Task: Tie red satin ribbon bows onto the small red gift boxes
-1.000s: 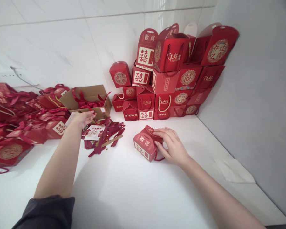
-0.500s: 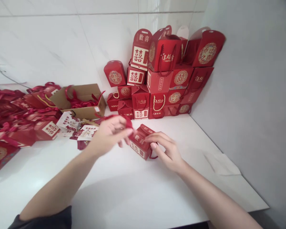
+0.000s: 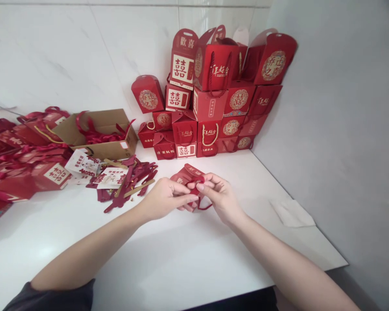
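Observation:
A red ribbon (image 3: 198, 179) is pinched between the fingertips of my left hand (image 3: 164, 198) and my right hand (image 3: 221, 196), which meet in the middle. Directly beneath them a small red gift box (image 3: 180, 175) with pale lettering stands on the white table. My fingers hide much of the box's front. A dark red cord handle (image 3: 207, 207) loops out at its right side. To the left of my left hand lies a pile of dark red strips (image 3: 129, 183) with gold bits and tan sticks.
Red gift boxes (image 3: 210, 134) are stacked against the tiled wall. A cardboard box (image 3: 108, 150) of red ribbons stands at the back left, near more ribboned boxes (image 3: 47, 177). White printed cards (image 3: 112, 178) lie on the strips. A white sheet (image 3: 291, 213) lies by the right wall.
My left hand has moved right and down with the ribbon, meeting my right hand over the box. My right hand has left the box top and now grips the ribbon too. The view has shifted slightly.

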Tool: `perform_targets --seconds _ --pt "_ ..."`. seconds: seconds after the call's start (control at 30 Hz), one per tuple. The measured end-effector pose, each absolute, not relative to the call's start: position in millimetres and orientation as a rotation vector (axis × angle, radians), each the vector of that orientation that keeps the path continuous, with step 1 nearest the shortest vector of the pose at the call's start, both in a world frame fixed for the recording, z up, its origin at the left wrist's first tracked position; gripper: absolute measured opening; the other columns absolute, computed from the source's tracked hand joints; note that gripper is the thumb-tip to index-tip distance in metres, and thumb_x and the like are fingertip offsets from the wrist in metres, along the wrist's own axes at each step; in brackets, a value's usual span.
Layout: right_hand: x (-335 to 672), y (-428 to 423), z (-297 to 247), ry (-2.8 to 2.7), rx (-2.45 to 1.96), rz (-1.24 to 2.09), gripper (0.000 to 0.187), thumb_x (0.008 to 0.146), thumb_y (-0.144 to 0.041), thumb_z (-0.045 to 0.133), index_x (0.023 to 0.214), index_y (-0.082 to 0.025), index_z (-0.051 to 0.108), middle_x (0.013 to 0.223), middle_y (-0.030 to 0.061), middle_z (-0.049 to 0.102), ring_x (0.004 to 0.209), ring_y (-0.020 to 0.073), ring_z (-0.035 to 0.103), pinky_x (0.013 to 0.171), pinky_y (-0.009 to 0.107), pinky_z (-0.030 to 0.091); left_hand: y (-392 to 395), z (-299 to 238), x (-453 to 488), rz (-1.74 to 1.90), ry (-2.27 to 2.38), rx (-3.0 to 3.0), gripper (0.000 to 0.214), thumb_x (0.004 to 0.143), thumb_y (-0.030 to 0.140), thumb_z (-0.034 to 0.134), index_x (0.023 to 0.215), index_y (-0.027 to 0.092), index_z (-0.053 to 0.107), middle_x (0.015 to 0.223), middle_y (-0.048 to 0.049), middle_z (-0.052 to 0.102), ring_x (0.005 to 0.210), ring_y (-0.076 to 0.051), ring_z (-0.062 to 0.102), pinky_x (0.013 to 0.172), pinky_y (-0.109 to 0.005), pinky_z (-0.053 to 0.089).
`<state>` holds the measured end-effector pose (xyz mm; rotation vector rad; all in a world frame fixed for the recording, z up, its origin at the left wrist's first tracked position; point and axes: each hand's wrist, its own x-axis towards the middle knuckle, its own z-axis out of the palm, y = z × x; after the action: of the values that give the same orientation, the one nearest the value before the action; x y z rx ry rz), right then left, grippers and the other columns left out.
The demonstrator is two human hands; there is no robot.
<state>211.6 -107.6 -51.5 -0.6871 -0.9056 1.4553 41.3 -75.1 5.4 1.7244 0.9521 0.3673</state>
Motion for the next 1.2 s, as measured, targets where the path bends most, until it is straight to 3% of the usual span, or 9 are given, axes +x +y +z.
perform_targets --seconds 0.3,0.5,0.63,0.8,0.93,1.2 --pt "217 -99 -57 -0.581 -0.638 1.631 0.016 0.077 -0.027 0.073 0.089 -0.016 0.072 0.084 0.0027 0.076 0.077 0.0130 0.072 0.072 0.022 0.057 -70 4 44 0.294 0.941 1.763 0.029 0.082 0.038 0.064 0.079 0.011 0.075 0.072 -0.0070 0.074 0.068 -0.015 0.071 0.061 -0.019 0.058" --pt "230 -91 -53 -0.412 -0.607 1.562 0.011 0.079 -0.024 0.070 0.087 -0.016 0.071 0.078 0.0001 0.074 0.069 0.0093 0.070 0.063 0.016 0.056 -72 5 41 0.196 0.915 1.765 0.032 0.082 0.041 0.064 0.073 0.011 0.071 0.069 -0.0068 0.073 0.066 -0.016 0.072 0.061 -0.020 0.059" --pt "247 -84 -47 -0.353 -0.586 1.497 0.010 0.079 -0.024 0.069 0.085 -0.016 0.070 0.070 -0.0025 0.071 0.061 0.0066 0.066 0.058 0.015 0.055 -74 7 41 0.151 0.921 1.707 0.032 0.083 0.043 0.062 0.082 0.012 0.071 0.060 -0.0043 0.069 0.055 -0.015 0.069 0.052 -0.018 0.055" --pt "264 -76 -45 -0.411 -0.649 1.390 0.021 0.076 -0.019 0.072 0.097 -0.016 0.070 0.079 -0.0028 0.074 0.068 0.0055 0.069 0.062 0.011 0.056 -73 6 42 0.193 0.960 1.662 0.035 0.084 0.046 0.059 0.083 0.013 0.069 0.049 -0.0006 0.062 0.043 -0.013 0.063 0.040 -0.017 0.048" --pt "273 -70 -50 -0.420 -0.758 1.210 0.028 0.070 -0.016 0.078 0.097 -0.021 0.071 0.097 -0.0034 0.075 0.084 0.0061 0.071 0.070 0.010 0.056 -73 5 40 0.192 0.960 1.670 0.034 0.083 0.046 0.061 0.077 0.013 0.067 0.053 -0.0022 0.065 0.046 -0.014 0.065 0.044 -0.018 0.051" --pt "282 -62 -62 -0.426 -0.873 1.064 0.026 0.069 -0.018 0.079 0.094 -0.018 0.071 0.094 0.0034 0.076 0.092 0.0132 0.072 0.078 0.018 0.059 -85 2 43 0.051 0.875 1.753 0.035 0.082 0.044 0.061 0.066 0.014 0.062 0.058 -0.0036 0.068 0.047 -0.013 0.065 0.046 -0.018 0.048"
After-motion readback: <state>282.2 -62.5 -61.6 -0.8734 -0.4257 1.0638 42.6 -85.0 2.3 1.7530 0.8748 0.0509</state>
